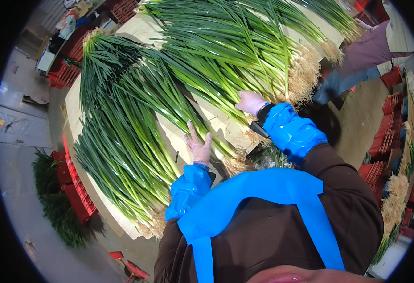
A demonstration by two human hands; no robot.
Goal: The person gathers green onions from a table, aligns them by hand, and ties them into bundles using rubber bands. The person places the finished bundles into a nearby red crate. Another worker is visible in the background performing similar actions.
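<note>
Spring onions with long green leaves and pale, hairy roots lie in groups on a light tabletop (171,131). My left hand (199,146), in a thin glove, rests with fingers apart against a small bunch (182,104) just in front of me. My right hand (250,102), gloved likewise, touches the near edge of a large pile (224,67), close to the root end. Whether its fingers close around any stalks cannot be made out. Another group (129,148) lies to the left, its roots towards me.
At the upper right, another person's sleeved arm (366,49) reaches towards more onions (327,16). Red crates (76,201) stand beyond the table's left edge, with greens beside them. More red crates (378,152) line the right side. A clear plastic bag (268,159) is below my right forearm.
</note>
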